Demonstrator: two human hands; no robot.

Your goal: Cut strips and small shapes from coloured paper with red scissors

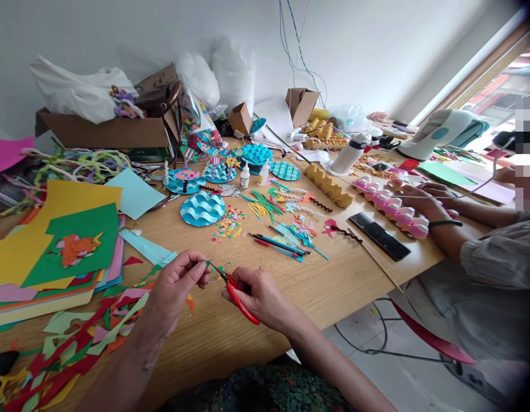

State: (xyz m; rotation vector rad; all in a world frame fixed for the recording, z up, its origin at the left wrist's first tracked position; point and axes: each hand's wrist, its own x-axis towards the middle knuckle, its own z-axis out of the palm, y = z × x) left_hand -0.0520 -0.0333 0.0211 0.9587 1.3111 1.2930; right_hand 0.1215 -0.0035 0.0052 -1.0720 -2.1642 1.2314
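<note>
Near the table's front edge, my left hand [177,289] pinches a small green paper piece [208,263] between thumb and fingers. My right hand [261,293] is closed around red-handled scissors [242,307], whose dark blades point left and meet the green piece. Tiny green scraps [223,269] lie on the wood just behind the blades. Paper offcuts [91,343] in red, green and pink are heaped beside my left forearm. Farther back sit a round blue wavy disc [202,208] and a scatter of small confetti dots [230,223].
Coloured paper sheets [82,240] are stacked at left. Pencils [277,245], a phone [379,236] and a wooden stick [380,266] lie right of centre. Another person's hands [419,200] rest at a pink egg-carton strip [389,209]. A white bottle [351,153] stands behind.
</note>
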